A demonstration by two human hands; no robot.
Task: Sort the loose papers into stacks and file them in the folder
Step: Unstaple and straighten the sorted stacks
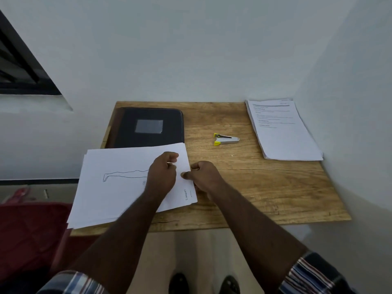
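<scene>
1. up close, a person's left hand [162, 172] is lying on top of a loose stack of papers [118, 187] at the near left corner of a wooden table [265, 187], fingers curled and pinching the top sheet near its right edge.
2. just beside it, the right hand [203, 177] is gripping the same right edge of the stack, thumb over the top sheet and fingers tucked beneath, so the paper is lying between and under both hands.
3. the top sheet is showing a line drawing of a leg, and the stack is overhanging the table's left and near edges.
4. a black folder [148, 126] is lying shut at the far left of the table, its near edge touching or slipping under the stack.
5. a second pile of printed papers [284, 132] is sitting at the far right corner, well apart from both hands.
6. a silver and yellow staple remover [226, 139] is resting between the folder and that pile.
</scene>
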